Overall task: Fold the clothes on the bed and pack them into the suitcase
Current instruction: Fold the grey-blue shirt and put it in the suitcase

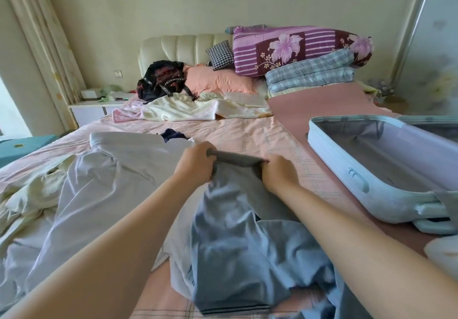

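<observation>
Where a pale curtain hangs in the upper left of the frame, a white nightstand stands below it with a box and some papers on top. At the left edge a teal cushion-like thing lies beside the bed, whose sheet is pink with a check pattern. A white garment sprawls unfolded across the lower left of the bed. A small dark navy piece peeps out just past its far edge.

Toward the upper middle, a black backpack leans against the cream headboard, touching a peach pillow. A checked cushion stands above the pillow.

In the centre of the frame, the left hand has its fingers curled round one end of the grey band at the top of a blue garment. The right hand grips the other end, so the band stretches between them. The rest of the blue garment trails crumpled toward the bottom of the frame, partly over the white one.

In the upper right, a purple flowered quilt rests on a folded blue plaid blanket. At the right edge, the pale blue suitcase lies open on the bed, its grey lining showing, near the right hand but apart from it.
</observation>
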`<state>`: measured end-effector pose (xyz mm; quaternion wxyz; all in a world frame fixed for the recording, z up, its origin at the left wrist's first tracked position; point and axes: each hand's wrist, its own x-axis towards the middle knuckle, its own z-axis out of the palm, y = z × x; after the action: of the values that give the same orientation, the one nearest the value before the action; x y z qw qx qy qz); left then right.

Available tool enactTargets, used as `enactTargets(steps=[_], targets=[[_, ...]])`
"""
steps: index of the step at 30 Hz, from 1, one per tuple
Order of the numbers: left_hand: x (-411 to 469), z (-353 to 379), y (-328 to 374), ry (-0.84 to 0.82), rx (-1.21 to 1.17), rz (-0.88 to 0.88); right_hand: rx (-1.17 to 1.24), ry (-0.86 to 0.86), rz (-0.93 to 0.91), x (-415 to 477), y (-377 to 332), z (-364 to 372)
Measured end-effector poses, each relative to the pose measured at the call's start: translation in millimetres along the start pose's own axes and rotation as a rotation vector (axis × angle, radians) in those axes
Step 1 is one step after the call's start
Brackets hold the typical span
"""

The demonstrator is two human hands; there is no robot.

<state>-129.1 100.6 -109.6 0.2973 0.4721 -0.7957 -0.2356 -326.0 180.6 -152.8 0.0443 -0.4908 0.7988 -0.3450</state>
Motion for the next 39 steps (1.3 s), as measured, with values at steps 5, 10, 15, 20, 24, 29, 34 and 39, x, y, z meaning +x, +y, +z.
enactTargets(steps=[5,10,15,20,24,29,34,39], targets=[[-7,38,-5,-0.252,-0.109,-0.086,0.216,-0.299,0.130,10,10,-19],[-59,49,-16,-0.439,0.440,-0.073,-0.159,-0.269,-0.056,-38,25,-15],[-103,46,-19,-0.494,0.658,-0.128,-0.041,-0.451,-0.238,-106,17,-17],[-123,44,-17,-0.381,0.487,-0.054,-0.331,-0.580,-0.376,-146,25,-3],[-131,45,24,-0.255,-0.077,0.104,0.102,-0.226,-0.263,-150,31,-15],[-133,50,67,-0.499,-0.495,0.135,0.542,-0.268,-0.127,-138,24,-64],[-120,47,71,-0.205,-0.242,0.171,0.182,-0.010,-0.140,-117,42,-89],[-109,48,29,-0.315,0.090,0.104,-0.755,-0.180,-0.050,-111,55,-108]])
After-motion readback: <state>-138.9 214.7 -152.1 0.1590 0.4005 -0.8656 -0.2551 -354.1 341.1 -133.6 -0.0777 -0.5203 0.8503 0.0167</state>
